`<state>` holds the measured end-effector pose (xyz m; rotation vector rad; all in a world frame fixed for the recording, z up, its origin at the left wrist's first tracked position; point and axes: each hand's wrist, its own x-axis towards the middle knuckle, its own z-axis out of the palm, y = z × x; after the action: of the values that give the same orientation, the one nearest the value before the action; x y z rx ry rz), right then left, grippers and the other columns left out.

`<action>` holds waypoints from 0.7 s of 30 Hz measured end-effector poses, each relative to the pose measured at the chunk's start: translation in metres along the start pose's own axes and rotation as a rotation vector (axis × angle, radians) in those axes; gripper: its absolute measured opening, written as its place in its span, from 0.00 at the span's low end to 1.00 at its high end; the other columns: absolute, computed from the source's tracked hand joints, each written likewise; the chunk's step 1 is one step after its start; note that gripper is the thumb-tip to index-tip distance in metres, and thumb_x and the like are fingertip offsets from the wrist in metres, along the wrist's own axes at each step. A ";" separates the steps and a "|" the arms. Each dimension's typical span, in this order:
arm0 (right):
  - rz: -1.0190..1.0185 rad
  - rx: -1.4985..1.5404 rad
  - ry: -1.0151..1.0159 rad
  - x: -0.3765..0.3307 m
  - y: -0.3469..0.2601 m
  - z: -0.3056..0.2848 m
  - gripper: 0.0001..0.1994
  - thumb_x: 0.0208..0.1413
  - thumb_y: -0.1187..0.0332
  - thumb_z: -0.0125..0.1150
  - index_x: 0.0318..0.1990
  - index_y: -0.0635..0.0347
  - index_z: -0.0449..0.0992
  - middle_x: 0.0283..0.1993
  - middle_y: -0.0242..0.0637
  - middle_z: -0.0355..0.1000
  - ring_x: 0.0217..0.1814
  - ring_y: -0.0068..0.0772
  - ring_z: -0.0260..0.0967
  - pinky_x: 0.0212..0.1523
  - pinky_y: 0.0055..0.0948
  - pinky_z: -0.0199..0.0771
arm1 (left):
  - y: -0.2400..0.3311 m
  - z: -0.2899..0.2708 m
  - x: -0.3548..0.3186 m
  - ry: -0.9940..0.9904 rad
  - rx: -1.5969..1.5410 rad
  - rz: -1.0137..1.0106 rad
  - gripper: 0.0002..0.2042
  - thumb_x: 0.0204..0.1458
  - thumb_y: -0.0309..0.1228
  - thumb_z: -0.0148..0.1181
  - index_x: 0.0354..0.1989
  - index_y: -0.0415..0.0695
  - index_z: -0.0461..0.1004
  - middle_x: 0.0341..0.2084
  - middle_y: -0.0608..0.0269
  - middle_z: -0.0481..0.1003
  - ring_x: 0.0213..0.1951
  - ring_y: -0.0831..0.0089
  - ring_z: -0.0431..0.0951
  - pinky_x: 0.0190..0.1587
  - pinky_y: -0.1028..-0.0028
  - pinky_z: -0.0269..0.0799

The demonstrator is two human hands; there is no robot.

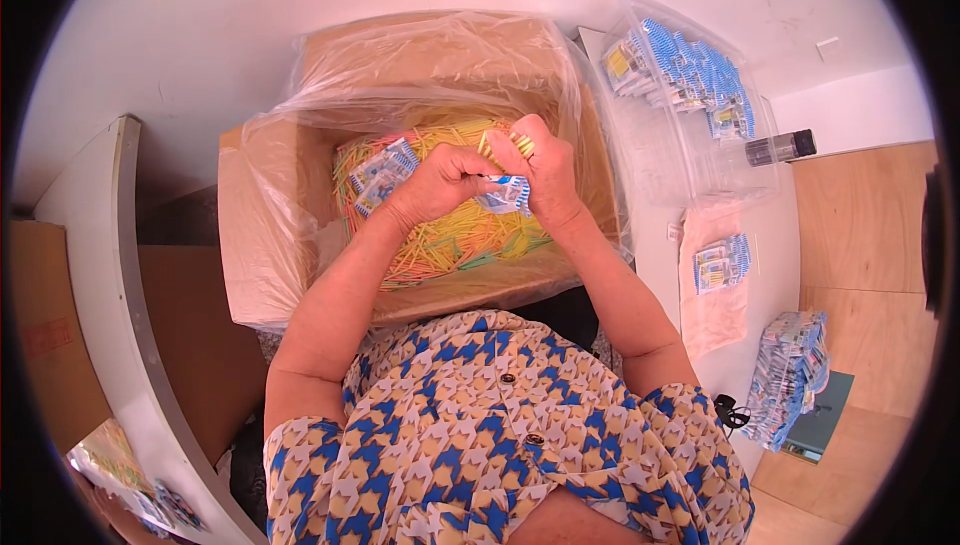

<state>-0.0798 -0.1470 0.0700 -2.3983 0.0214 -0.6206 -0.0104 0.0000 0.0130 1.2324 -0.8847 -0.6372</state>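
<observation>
Holding packet and sticks close together over the carton (262, 215). Left hand (440, 183): closed, thumb and finger pinching the near edge of a clear-and-blue packet (508, 196). Right hand (552, 177): closed round a small bundle of yellow sticks (524, 147) just above that packet, its lower part against the packet's right side. Whether the stick tips are inside the packet mouth: cannot tell, fingers cover it.

Technique (judgement): best to spread the mouth with the left pinch, square the stick ends, and feed them in along the packet's length; a skewed bundle could snag or crease the thin film. A light grip should do, since the sticks look slender enough to bend.

Edges and room: work sits above the loose sticks (460, 235) filling the carton, so anything dropped would probably land there. A second packet (372, 185) lies on the heap, left of the hands; a low left wrist might brush it. Film liner (590, 135) hangs over the carton walls, near the right forearm. Beyond it, on the white table (775, 245): clear tub (655, 135) of packets and pink cloth (715, 325) bearing another packet (722, 265). Most open room appears to be upward, over the carton.
</observation>
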 end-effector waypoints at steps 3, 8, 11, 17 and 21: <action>-0.028 -0.190 -0.009 0.000 -0.003 -0.004 0.12 0.51 0.66 0.63 0.26 0.61 0.66 0.16 0.37 0.63 0.17 0.24 0.59 0.19 0.27 0.62 | -0.003 0.002 -0.001 -0.005 0.007 -0.006 0.05 0.49 0.21 0.60 0.34 0.37 0.78 0.26 0.63 0.78 0.30 0.81 0.74 0.36 0.78 0.70; 0.183 0.113 -0.041 0.000 0.000 0.001 0.12 0.53 0.64 0.62 0.26 0.61 0.67 0.17 0.31 0.62 0.21 0.16 0.58 0.21 0.24 0.60 | -0.003 0.000 -0.002 0.002 -0.091 -0.045 0.06 0.50 0.21 0.59 0.36 0.37 0.78 0.28 0.66 0.78 0.31 0.83 0.73 0.36 0.79 0.70; 0.295 0.471 -0.009 0.001 0.004 0.001 0.11 0.54 0.64 0.60 0.26 0.61 0.69 0.21 0.25 0.63 0.25 0.12 0.56 0.25 0.20 0.60 | -0.002 -0.002 0.001 0.031 -0.055 -0.038 0.06 0.51 0.21 0.58 0.37 0.37 0.78 0.29 0.67 0.78 0.32 0.83 0.73 0.36 0.79 0.70; 0.260 0.460 0.037 0.002 0.003 -0.008 0.09 0.55 0.67 0.57 0.27 0.62 0.70 0.23 0.24 0.62 0.27 0.12 0.56 0.26 0.19 0.59 | 0.001 -0.003 0.000 0.006 -0.123 -0.093 0.06 0.51 0.22 0.59 0.37 0.37 0.77 0.29 0.68 0.77 0.32 0.84 0.73 0.37 0.80 0.70; 0.283 0.284 -0.166 0.005 0.026 -0.041 0.10 0.55 0.66 0.55 0.29 0.63 0.70 0.23 0.32 0.64 0.26 0.20 0.61 0.28 0.26 0.63 | 0.004 -0.005 -0.002 -0.002 -0.126 -0.098 0.06 0.53 0.23 0.58 0.38 0.37 0.77 0.29 0.69 0.77 0.32 0.84 0.73 0.37 0.80 0.70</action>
<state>-0.0902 -0.1926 0.0843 -2.1119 0.1864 -0.2709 -0.0071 0.0050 0.0156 1.1669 -0.7775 -0.7610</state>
